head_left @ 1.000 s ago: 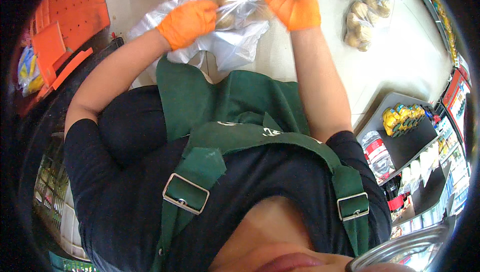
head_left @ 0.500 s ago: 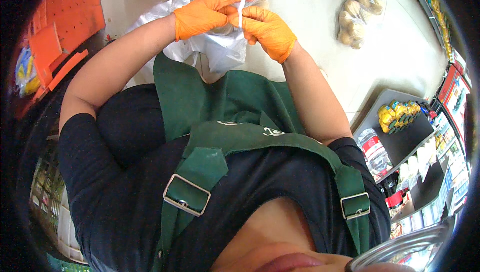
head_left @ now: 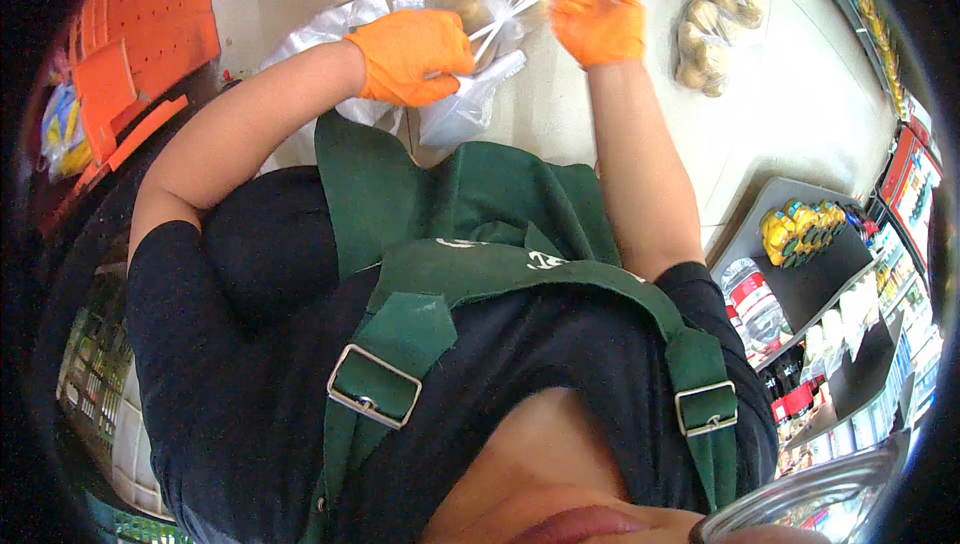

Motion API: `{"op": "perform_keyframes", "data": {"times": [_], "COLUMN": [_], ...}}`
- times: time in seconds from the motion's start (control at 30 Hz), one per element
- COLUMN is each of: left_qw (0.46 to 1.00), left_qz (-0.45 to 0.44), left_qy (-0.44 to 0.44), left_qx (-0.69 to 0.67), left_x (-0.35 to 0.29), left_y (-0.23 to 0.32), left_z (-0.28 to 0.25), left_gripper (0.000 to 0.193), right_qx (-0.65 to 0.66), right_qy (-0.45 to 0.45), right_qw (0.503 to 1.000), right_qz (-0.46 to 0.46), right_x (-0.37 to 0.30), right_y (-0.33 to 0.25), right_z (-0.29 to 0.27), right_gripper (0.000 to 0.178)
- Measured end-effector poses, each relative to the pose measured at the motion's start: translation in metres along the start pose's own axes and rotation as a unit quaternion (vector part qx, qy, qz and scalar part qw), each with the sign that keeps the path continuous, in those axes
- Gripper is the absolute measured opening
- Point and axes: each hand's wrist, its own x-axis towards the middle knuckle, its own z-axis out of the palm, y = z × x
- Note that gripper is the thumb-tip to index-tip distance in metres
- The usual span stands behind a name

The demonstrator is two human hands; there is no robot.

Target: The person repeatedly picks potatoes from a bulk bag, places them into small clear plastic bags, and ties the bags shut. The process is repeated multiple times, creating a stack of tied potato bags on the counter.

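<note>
Open room lies mainly on our right: the pale tiled floor is bare between our right forearm and the grey shelf unit, whose edge bounds the near right. On our left, an orange perforated panel stands close beyond the left elbow and limits that side. Our green apron borders the near edge of the working space.

The clear bag of potatoes lies on the far side, between our two hands and nearer the left. Our left hand, in an orange glove, has its fingers curled in and closed on one end of a white strip that runs across the bag. Our right hand, gloved alike, is raised to the far right with fingers partly spread; the strip reaches its fingertips, but we cannot tell whether they pinch it.

White plastic bags lie crumpled beneath and beside the left hand. Beyond the right hand, filled potato bags sit grouped, well apart from the one between our hands. The shelf unit holds yellow bottles and a large clear bottle with a red label.
</note>
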Motion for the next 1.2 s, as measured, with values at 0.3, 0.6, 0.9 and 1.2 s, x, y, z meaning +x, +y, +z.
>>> {"op": "perform_keyframes", "data": {"times": [0.3, 0.6, 0.9, 1.2], "left_qw": [0.98, 0.954, 0.986, 0.919], "left_qz": [-0.116, -0.204, -0.154, -0.302], "left_qy": [-0.028, -0.125, 0.043, -0.194], "left_qx": [0.162, 0.181, 0.042, 0.162], "left_x": [-0.044, -0.043, -0.048, -0.065], "left_y": [-0.052, -0.066, -0.06, -0.08], "left_z": [0.055, 0.061, 0.067, 0.042], "left_gripper": [0.081, 0.027, 0.023, 0.031], "right_qx": [-0.648, -0.759, -0.536, -0.306], "right_qy": [0.218, 0.129, 0.177, 0.097], "right_qw": [0.641, 0.587, 0.823, 0.947], "right_qz": [-0.348, 0.252, 0.071, 0.005], "right_x": [-0.096, -0.023, -0.015, -0.077], "right_y": [-0.098, 0.123, 0.117, 0.051], "right_z": [0.037, -0.03, -0.051, -0.017], "right_gripper": [0.034, 0.06, 0.037, 0.027]}}
